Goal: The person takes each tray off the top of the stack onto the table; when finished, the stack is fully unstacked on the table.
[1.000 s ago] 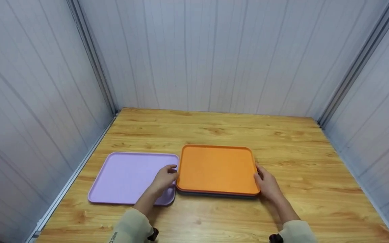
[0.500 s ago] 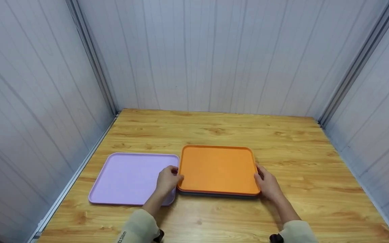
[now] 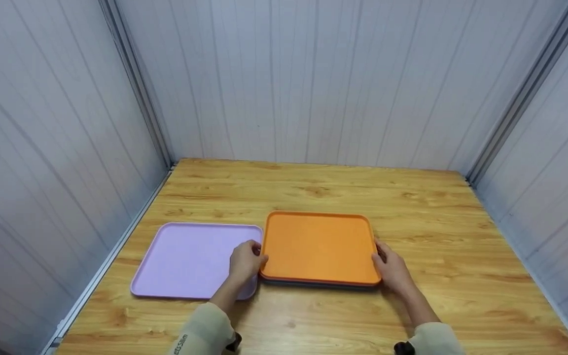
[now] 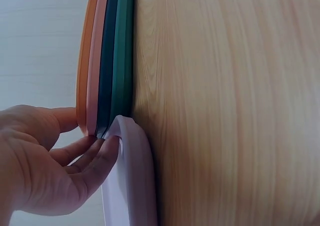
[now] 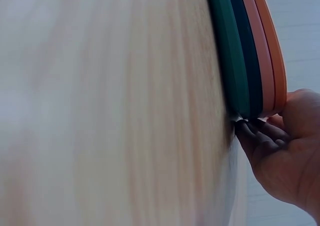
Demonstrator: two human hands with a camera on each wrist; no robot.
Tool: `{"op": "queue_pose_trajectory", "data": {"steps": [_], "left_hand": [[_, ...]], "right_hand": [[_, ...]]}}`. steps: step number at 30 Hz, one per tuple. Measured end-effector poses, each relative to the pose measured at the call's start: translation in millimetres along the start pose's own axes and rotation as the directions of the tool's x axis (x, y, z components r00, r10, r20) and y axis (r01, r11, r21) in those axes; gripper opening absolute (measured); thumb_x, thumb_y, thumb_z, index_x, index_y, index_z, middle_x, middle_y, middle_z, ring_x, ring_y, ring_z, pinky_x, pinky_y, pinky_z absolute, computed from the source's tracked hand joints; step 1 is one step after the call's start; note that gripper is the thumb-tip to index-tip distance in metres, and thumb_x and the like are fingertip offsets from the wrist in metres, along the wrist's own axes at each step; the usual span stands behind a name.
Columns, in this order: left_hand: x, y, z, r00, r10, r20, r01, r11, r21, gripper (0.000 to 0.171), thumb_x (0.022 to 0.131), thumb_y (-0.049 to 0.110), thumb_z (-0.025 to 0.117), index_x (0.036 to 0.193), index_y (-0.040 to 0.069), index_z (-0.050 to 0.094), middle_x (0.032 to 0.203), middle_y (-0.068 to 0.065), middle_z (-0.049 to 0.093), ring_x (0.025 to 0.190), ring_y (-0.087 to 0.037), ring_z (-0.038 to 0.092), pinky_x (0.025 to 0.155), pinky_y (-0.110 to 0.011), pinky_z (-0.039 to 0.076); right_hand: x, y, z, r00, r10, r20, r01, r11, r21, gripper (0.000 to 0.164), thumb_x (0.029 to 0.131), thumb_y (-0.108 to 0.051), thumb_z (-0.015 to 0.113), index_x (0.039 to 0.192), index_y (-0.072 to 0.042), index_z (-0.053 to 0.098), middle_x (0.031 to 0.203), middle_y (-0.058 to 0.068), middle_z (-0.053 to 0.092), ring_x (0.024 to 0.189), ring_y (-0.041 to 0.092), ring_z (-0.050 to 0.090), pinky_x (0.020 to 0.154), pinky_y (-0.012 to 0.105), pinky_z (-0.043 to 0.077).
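Note:
A stack of trays lies on the table, with an orange tray [image 3: 318, 246] on top. The left wrist view shows a pink tray [image 4: 95, 71], a dark blue tray [image 4: 106, 71] and a green tray [image 4: 121, 71] below it. My left hand [image 3: 244, 264] grips the stack's left side, thumb on the orange rim and fingertips at the edges beneath. My right hand [image 3: 393, 271] holds the right side, thumb at the orange rim and fingers reaching lower. A lavender tray [image 3: 185, 259] lies beside the stack, partly under my left hand, its rim close to those fingers.
The trays lie on a wood-grain table [image 3: 313, 192]. Pale panel walls [image 3: 289, 88] enclose its back and both sides, with metal posts [image 3: 138, 88] at the corners.
My left hand has moved slightly right from beside the stack, and its thumb now lies over the orange rim. The right hand and the trays have stayed in place.

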State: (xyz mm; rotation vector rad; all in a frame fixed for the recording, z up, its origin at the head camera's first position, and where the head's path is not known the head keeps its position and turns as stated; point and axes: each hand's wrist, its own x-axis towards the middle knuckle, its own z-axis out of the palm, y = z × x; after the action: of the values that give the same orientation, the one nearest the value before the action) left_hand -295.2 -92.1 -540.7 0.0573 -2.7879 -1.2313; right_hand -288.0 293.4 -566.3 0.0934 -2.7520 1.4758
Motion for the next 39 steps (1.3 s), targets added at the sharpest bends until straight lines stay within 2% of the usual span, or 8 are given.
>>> {"op": "queue_pose_trajectory", "data": {"steps": [8,17,22,28,31,34,36,39], "left_hand": [[-0.8,3.2,2.1,0.998,0.046,-0.035,-0.043,0.996,0.073,0.013,0.085,0.008,0.076,0.096,0.001,0.075,0.083,-0.004,0.070,0.080,-0.022,0.066,0.072,-0.040,0.055],[0.8,4.2,4.8,0.992,0.094,-0.079,-0.086,0.991,0.102,0.012,0.087,0.005,0.073,0.097,-0.002,0.075,0.080,-0.006,0.071,0.074,-0.023,0.066,0.067,-0.041,0.056],[2.3,2.4,2.8,0.993,0.074,-0.093,-0.070,0.997,0.045,0.013,0.088,0.002,0.068,0.099,-0.004,0.072,0.076,-0.006,0.069,0.067,-0.021,0.065,0.060,-0.037,0.055],[6.4,-5.9,-2.4,0.998,-0.008,-0.055,0.002,0.994,-0.113,0.016,0.090,0.000,0.061,0.105,-0.005,0.066,0.079,-0.010,0.070,0.064,-0.019,0.065,0.054,-0.031,0.053],[8.5,-12.5,-7.4,0.997,-0.071,-0.027,0.063,0.970,-0.234,0.021,0.091,-0.001,0.059,0.110,-0.008,0.063,0.085,-0.017,0.072,0.067,-0.021,0.067,0.055,-0.029,0.054],[8.7,-17.9,-13.6,0.992,-0.129,-0.014,0.115,0.927,-0.357,0.025,0.092,-0.002,0.057,0.115,-0.012,0.062,0.088,-0.021,0.072,0.067,-0.020,0.067,0.055,-0.028,0.054],[7.4,-20.3,-18.0,0.986,-0.168,0.001,0.151,0.883,-0.444,0.028,0.093,-0.003,0.056,0.119,-0.014,0.060,0.088,-0.021,0.071,0.066,-0.019,0.066,0.055,-0.027,0.053],[4.0,-22.2,-25.4,0.973,-0.211,0.096,0.227,0.782,-0.581,0.037,0.096,-0.002,0.053,0.130,-0.014,0.053,0.091,-0.020,0.067,0.067,-0.021,0.064,0.054,-0.031,0.057]], "right_hand": [[1,1,-1,1.000,0.009,0.010,-0.009,1.000,0.008,0.054,0.107,-0.011,0.048,0.155,0.005,0.031,0.156,0.028,0.034,0.144,0.038,0.034,0.116,0.052,0.031],[0,3,-3,1.000,0.016,0.009,-0.016,0.999,0.031,0.054,0.106,-0.014,0.051,0.154,0.004,0.034,0.154,0.027,0.039,0.142,0.039,0.037,0.115,0.052,0.033],[0,5,-4,0.999,0.027,-0.019,-0.027,0.999,0.019,0.052,0.107,-0.018,0.051,0.153,0.001,0.039,0.153,0.026,0.041,0.142,0.039,0.037,0.116,0.053,0.030],[1,6,-3,0.999,0.009,-0.040,-0.006,0.998,0.057,0.048,0.105,-0.006,0.051,0.150,0.006,0.040,0.150,0.027,0.044,0.140,0.038,0.040,0.115,0.050,0.032],[1,5,-1,0.999,0.002,-0.049,0.000,0.999,0.043,0.048,0.104,-0.006,0.053,0.149,0.007,0.042,0.149,0.027,0.045,0.139,0.039,0.041,0.114,0.050,0.033],[2,5,0,0.999,-0.001,-0.046,0.001,1.000,0.004,0.048,0.105,-0.008,0.052,0.149,0.007,0.042,0.149,0.027,0.045,0.140,0.040,0.041,0.115,0.052,0.032],[2,5,1,0.999,0.006,-0.039,-0.006,1.000,-0.001,0.048,0.105,-0.009,0.052,0.149,0.006,0.042,0.150,0.027,0.044,0.140,0.040,0.040,0.115,0.052,0.031],[2,5,0,0.999,0.010,-0.035,-0.011,1.000,-0.006,0.048,0.105,-0.010,0.052,0.150,0.005,0.042,0.151,0.026,0.044,0.141,0.039,0.038,0.116,0.052,0.030]]}}
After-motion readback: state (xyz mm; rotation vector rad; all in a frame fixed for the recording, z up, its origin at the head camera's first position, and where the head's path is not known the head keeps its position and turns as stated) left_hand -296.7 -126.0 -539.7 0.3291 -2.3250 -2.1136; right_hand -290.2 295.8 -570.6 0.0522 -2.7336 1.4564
